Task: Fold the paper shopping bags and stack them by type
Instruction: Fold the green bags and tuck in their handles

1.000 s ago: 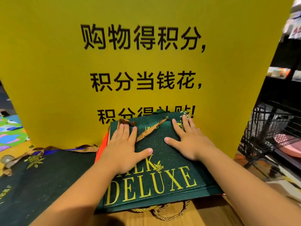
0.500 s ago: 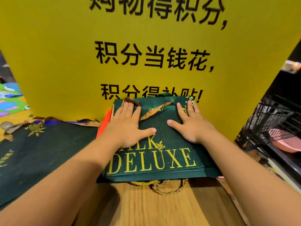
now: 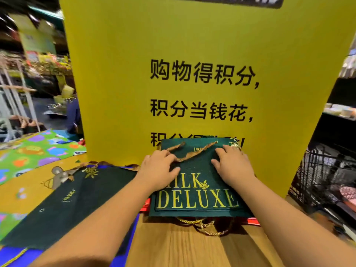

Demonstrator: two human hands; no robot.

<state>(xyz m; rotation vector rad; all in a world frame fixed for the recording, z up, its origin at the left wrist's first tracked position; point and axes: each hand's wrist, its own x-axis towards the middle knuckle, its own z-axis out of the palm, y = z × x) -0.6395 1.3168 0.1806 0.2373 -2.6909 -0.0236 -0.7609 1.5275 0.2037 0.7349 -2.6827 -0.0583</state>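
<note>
Folded dark green "MILK DELUXE" paper bag (image 3: 196,197) lying flat on a stack on the wooden table (image 3: 183,249), with the left hand (image 3: 159,170) and right hand (image 3: 234,166) pressing down on its upper half, fingers released and grasping nothing. Between the two sets of fingertips runs the bag's brown ribbon handle (image 3: 192,153); just beyond them stands a yellow sign (image 3: 192,54). A second dark green bag (image 3: 77,199) lies flat to the left of the left fingers, and a gold cord handle (image 3: 208,227) protrudes behind the wrists.
</note>
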